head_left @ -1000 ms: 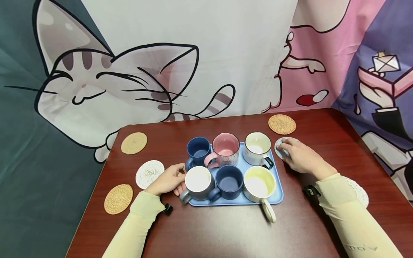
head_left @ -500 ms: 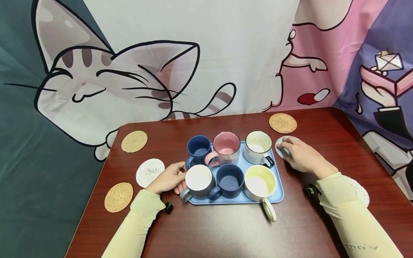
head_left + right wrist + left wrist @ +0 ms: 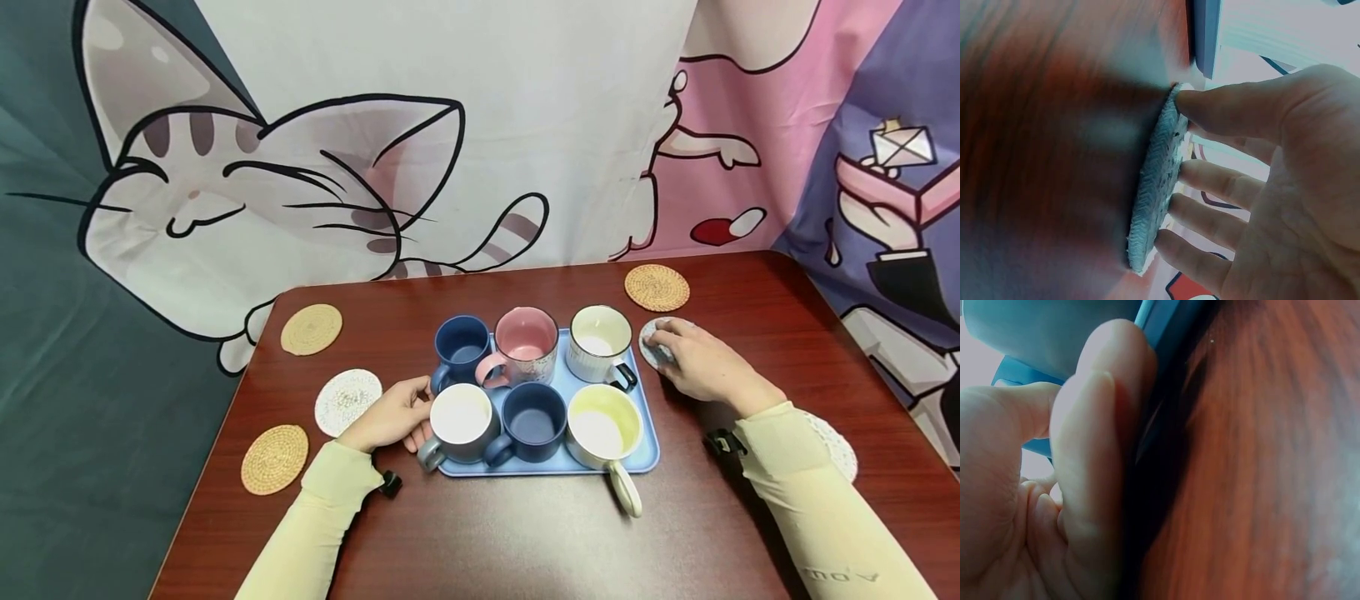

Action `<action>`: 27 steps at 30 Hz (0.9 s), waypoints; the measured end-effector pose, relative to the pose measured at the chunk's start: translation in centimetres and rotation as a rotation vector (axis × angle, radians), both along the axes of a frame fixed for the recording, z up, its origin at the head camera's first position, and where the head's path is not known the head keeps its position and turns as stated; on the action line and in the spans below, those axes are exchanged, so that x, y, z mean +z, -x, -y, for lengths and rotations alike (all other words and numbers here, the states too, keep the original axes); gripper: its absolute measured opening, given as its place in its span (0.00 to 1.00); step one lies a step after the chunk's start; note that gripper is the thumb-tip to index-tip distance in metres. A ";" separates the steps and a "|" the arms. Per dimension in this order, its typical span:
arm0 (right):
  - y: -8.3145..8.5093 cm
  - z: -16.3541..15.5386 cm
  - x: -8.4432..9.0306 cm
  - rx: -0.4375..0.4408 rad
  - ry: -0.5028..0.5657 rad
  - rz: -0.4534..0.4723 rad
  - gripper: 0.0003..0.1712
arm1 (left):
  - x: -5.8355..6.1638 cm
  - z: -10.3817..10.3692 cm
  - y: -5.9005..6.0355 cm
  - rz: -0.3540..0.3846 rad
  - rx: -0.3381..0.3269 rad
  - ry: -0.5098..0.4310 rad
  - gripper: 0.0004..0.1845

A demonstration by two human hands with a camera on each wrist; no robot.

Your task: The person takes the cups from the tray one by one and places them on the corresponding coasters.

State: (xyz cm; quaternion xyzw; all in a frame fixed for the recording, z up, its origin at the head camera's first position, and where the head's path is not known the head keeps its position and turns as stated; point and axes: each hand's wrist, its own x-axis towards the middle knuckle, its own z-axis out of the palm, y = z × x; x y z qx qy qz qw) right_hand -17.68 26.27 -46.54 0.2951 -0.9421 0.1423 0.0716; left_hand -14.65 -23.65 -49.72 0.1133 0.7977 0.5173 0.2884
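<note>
A light blue tray (image 3: 551,469) bears two rows of mugs. At its left side, my left hand (image 3: 396,413) grips the tray edge beside the grey-handled mug (image 3: 459,454). In the left wrist view its fingers (image 3: 1094,456) lie along the blue rim, close above the wood. My right hand (image 3: 703,365) is over a grey-white round coaster (image 3: 654,337) to the right of the tray. In the right wrist view, the thumb and fingertips touch the top of this coaster (image 3: 1159,181), fingers loosely extended. The coaster lies flat on the table.
The tray also holds two blue mugs (image 3: 534,425), a pink mug (image 3: 528,346), a cream mug (image 3: 596,354) and a yellow-lined mug (image 3: 603,425), whose handle overhangs the front. Several coasters lie around, including a white one (image 3: 348,400) and a woven one (image 3: 657,287).
</note>
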 end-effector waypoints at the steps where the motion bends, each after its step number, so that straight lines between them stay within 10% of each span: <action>1: 0.0 0.0 -0.1 0.003 0.001 -0.002 0.24 | 0.1 0.0 0.0 0.000 0.000 0.001 0.12; 15: 0.1 0.0 0.1 -0.067 -0.009 0.097 0.25 | 0.2 -0.1 0.0 0.004 -0.003 0.003 0.12; 27: -3.3 -2.2 1.1 -0.118 0.005 -0.055 0.29 | 0.3 0.0 0.2 0.009 -0.007 -0.002 0.13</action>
